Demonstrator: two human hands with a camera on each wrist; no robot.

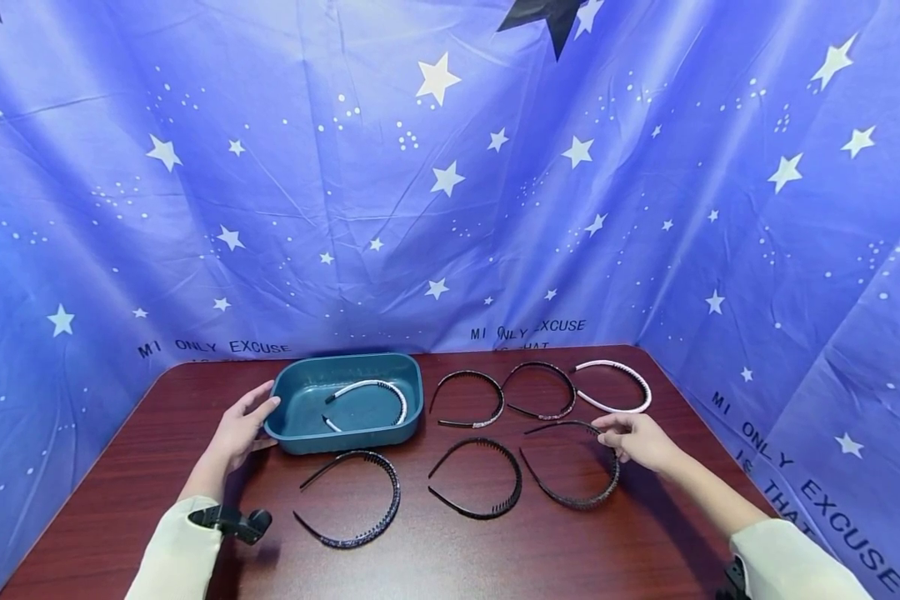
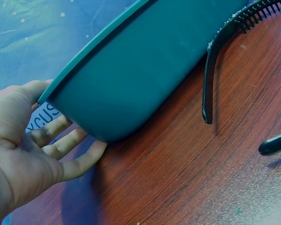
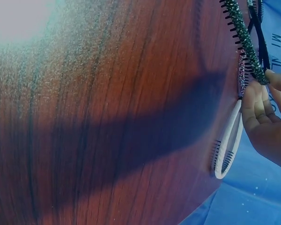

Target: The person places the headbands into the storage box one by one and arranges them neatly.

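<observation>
My right hand (image 1: 637, 442) pinches a dark glittery headband (image 1: 581, 503) by its upper arc. In the right wrist view, the gripped glittery headband (image 3: 243, 40) shows its comb teeth and seems raised off the table. My left hand (image 1: 238, 429) holds the left end of a teal plastic basin (image 1: 345, 437). In the left wrist view, its thumb lies at the basin's rim and its fingers (image 2: 86, 161) touch the outer wall near the bottom. A white headband (image 1: 402, 400) lies inside the basin, partly hidden by the front wall.
On the reddish-brown table (image 1: 450, 567) lie a blue-black glittery headband (image 1: 390, 517), a black toothed headband (image 1: 516, 475), two dark headbands with glittery patches (image 1: 501, 408) (image 1: 572, 396), and another white headband (image 1: 645, 387). A blue starry cloth (image 1: 450, 250) hangs behind and beside the table.
</observation>
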